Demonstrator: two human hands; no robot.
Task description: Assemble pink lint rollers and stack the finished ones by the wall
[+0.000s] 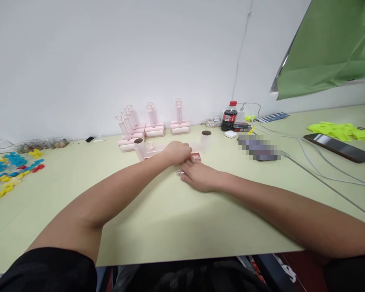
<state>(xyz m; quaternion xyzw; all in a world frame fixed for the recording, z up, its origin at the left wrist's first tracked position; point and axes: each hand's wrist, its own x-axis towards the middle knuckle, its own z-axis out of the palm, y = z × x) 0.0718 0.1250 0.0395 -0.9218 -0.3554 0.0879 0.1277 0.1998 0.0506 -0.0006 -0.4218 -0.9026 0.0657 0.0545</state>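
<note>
My left hand (179, 152) is closed, its fingers curled down beside my right hand. What it grips is hidden under the fingers. My right hand (200, 176) bends over a small pink piece (196, 156), whose far end shows past the fingertips. A clear, shiny part (180, 173) sticks out to the left from under the right hand. Behind the hands lie more pale pink parts (158, 148), partly covered by the left arm. A sticky paper roll (139, 150) with a brown cardboard core stands to their left, and another such roll (205, 142) to their right.
Several pink lint rollers (152, 121) with heart-shaped handle ends stand along the wall. At the right are a cola bottle (229, 117), a white case (230, 134), cables, a phone (340, 147) and neon-yellow pieces (337, 130). Small coloured pieces (15, 162) lie at far left.
</note>
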